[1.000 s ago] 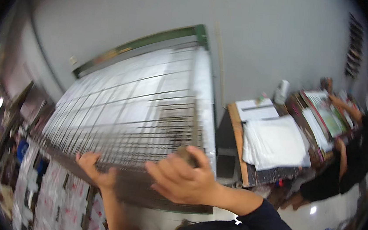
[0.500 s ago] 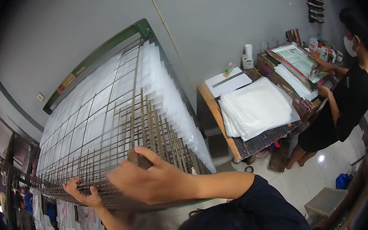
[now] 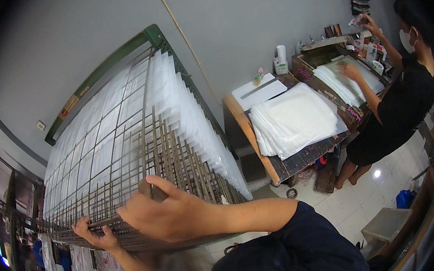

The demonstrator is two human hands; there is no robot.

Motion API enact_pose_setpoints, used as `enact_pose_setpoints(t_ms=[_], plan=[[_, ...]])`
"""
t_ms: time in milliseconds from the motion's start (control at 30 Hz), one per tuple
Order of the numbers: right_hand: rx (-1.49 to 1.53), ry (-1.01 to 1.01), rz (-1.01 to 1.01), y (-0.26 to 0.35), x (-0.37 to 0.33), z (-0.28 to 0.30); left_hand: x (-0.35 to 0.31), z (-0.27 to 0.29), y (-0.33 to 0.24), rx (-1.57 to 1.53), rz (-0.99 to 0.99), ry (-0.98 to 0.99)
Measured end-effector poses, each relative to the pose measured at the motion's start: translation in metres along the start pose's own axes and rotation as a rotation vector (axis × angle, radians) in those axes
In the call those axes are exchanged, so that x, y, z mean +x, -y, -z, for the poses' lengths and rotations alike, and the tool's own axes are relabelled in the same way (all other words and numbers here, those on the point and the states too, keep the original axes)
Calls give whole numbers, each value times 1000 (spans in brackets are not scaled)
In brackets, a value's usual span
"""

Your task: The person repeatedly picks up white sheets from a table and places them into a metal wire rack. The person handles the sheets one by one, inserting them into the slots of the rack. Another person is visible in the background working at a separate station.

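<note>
Ahead of me leans a drying rack (image 3: 154, 32) with a green metal frame and many wire shelves (image 3: 120, 122). White translucent plastic sheets (image 3: 178, 101) lie layered on its upper shelves and stick out at the right side. My left hand (image 3: 96, 234) has its fingers curled over the front edge of the lower wire shelves. Closed, my right hand (image 3: 169, 211) is at the front of the rack, its thumb and fingers round a dark brown block (image 3: 152, 190). Most of that block is hidden by the hand, and I cannot tell its material.
To the right, a stack of white sheets (image 3: 296, 116) lies on a dark table (image 3: 305, 164) with a wooden edge. Beyond it a co-worker (image 3: 400, 110) stands at a printing bench with more sheets (image 3: 340, 82), bottles and a cup. A grey-topped box (image 3: 387, 225) stands on the tiled floor.
The whole view has shifted slightly. My hands stay on the rack and block. The co-worker's printing frame is no longer flat over the sheets; one of their hands is raised, the other over the sheets.
</note>
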State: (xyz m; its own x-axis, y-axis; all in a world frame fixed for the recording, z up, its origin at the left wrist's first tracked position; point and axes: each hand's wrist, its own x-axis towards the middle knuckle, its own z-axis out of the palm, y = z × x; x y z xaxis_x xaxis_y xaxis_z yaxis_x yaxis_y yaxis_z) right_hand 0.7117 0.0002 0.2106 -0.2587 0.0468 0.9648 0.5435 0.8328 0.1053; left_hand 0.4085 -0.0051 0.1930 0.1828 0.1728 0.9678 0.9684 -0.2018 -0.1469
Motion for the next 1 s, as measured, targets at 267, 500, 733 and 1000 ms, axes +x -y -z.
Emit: enact_pose_setpoints(t_ms=[267,500,733,1000], plan=[[246,-116,54,-13,-3,17,3,-1,-8,-19,35,-7],[107,-430,-507,-115,-131,29,-4,1,-5,-25,52,10],[748,-1420,-1726,-223,-364,61,-2,-7,-2,-95,105,-35],[848,-1892,-1489,-255,-405,83,-6,-11,-1,-163,126,-75]])
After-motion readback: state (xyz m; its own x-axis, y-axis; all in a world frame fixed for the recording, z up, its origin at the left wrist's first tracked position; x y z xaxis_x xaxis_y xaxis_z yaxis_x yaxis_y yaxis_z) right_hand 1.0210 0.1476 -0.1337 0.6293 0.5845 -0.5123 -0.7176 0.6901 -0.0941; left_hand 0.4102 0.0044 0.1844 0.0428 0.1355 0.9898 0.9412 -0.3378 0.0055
